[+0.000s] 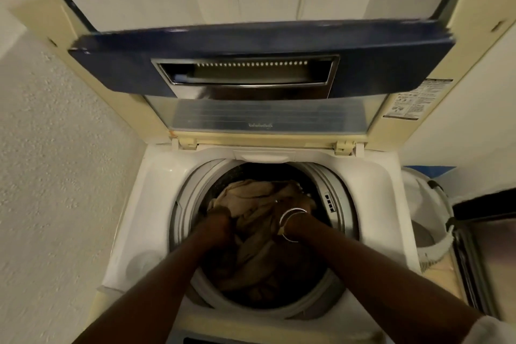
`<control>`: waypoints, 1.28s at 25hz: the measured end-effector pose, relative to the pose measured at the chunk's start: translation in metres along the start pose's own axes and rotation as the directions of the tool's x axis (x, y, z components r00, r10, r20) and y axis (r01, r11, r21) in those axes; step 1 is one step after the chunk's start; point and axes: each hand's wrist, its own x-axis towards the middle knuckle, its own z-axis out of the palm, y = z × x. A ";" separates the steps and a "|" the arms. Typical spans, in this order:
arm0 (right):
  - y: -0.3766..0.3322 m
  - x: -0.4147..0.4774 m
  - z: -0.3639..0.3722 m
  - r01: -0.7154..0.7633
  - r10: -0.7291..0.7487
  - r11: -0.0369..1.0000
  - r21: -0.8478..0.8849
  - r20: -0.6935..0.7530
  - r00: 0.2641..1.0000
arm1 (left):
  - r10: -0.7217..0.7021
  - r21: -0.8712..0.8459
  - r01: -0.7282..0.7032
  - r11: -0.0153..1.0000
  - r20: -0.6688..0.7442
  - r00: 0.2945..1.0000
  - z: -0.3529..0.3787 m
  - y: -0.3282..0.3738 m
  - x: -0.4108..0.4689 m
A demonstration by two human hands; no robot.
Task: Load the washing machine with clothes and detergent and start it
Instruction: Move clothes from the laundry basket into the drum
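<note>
A white top-loading washing machine (156,184) stands below me with its blue-edged lid (259,64) raised upright at the back. Tan and brown clothes (251,198) lie bunched in the dark drum. Both my arms reach down into the drum. My left hand (219,222) grips a fold of the tan cloth at the left of the pile. My right hand (293,209) is sunk into the clothes past a silver bangle on the wrist, so its fingers are hidden.
A textured wall runs close on the left. To the right of the machine stands a white laundry basket (430,220), and a dark appliance or cabinet edge (485,232) beyond it. White cupboard doors rise behind the lid.
</note>
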 end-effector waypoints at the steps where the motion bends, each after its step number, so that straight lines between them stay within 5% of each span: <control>1: -0.011 0.001 -0.004 0.046 -0.049 0.999 -0.027 -0.126 0.991 | 0.013 -0.015 -0.015 1.000 -0.127 0.992 0.001 0.000 0.000; 3: -0.027 0.001 -0.003 0.207 -0.211 0.977 -0.042 -0.217 0.953 | -0.003 -0.054 -0.010 0.999 -0.223 0.975 0.006 -0.002 0.011; 4: -0.027 0.007 0.008 0.248 -0.248 0.969 -0.023 -0.152 0.957 | 0.027 -0.053 -0.038 0.998 -0.186 0.982 0.010 0.006 0.014; 7: -0.002 0.029 0.055 0.113 -0.117 0.992 0.058 0.066 0.991 | 0.070 0.002 -0.070 0.998 -0.025 0.997 0.030 0.029 0.020; 9: 0.012 0.042 0.066 0.093 -0.104 0.992 0.087 0.128 0.986 | 0.025 0.003 -0.025 1.000 -0.058 0.998 0.040 0.033 0.034; 13: 0.011 0.037 0.066 0.100 -0.096 0.995 -0.024 0.141 0.985 | 0.223 0.114 -0.216 0.970 -0.046 0.974 0.040 0.026 0.031; 19: 0.003 -0.047 0.016 0.128 -0.131 0.991 0.028 0.160 0.978 | 0.306 -0.034 -0.310 0.950 -0.085 0.948 0.018 0.009 -0.007; 22: 0.004 -0.094 -0.014 0.141 -0.140 0.988 0.060 -0.017 0.990 | 0.368 0.028 -0.372 0.928 -0.230 0.901 0.001 0.032 -0.053; 27: 0.013 -0.177 -0.052 0.220 -0.087 0.927 0.305 -0.395 0.914 | 0.453 0.111 -0.475 0.873 -0.545 0.706 -0.013 0.086 -0.136; 32: 0.033 -0.237 -0.050 0.313 -0.116 0.917 0.246 -0.588 0.801 | 0.425 0.001 -0.535 0.845 -0.610 0.669 0.005 0.114 -0.176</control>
